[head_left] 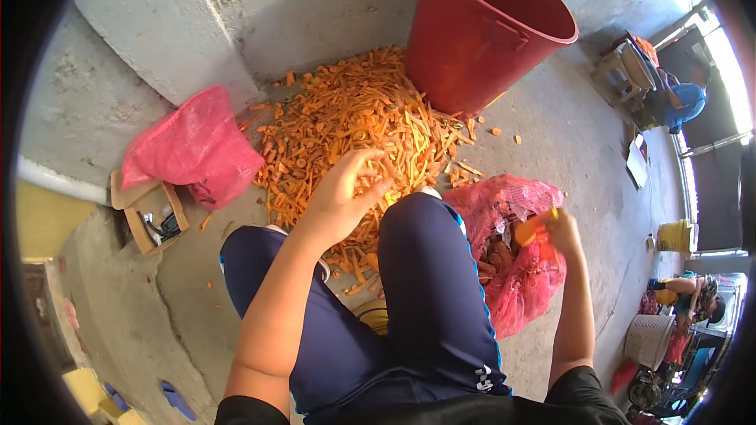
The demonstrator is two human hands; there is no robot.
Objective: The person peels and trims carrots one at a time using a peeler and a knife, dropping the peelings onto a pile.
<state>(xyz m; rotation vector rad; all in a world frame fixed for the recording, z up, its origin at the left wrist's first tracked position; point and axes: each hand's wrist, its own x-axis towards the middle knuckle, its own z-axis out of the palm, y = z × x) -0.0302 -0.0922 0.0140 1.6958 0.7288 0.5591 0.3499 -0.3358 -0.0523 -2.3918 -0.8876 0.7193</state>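
Above the large heap of orange carrot peelings and pieces (323, 126), my left hand (350, 193) is raised with its fingers apart and curved, nothing visible in it. My right hand (561, 232) is closed around an orange piece, which looks like a carrot (531, 230), over the open pink mesh sack (504, 197). Inside that sack lie darker carrots (498, 256). Something small and yellow-green shows at the top of my right hand; I cannot make out what it is.
A tall red bin (472, 39) stands behind the heap. Another pink sack (193, 145) and a cardboard box (153, 216) are at the left. Two people (683, 102) are in the right background, near a stool (626, 71), a yellow bucket (675, 236) and a white basket (649, 340).
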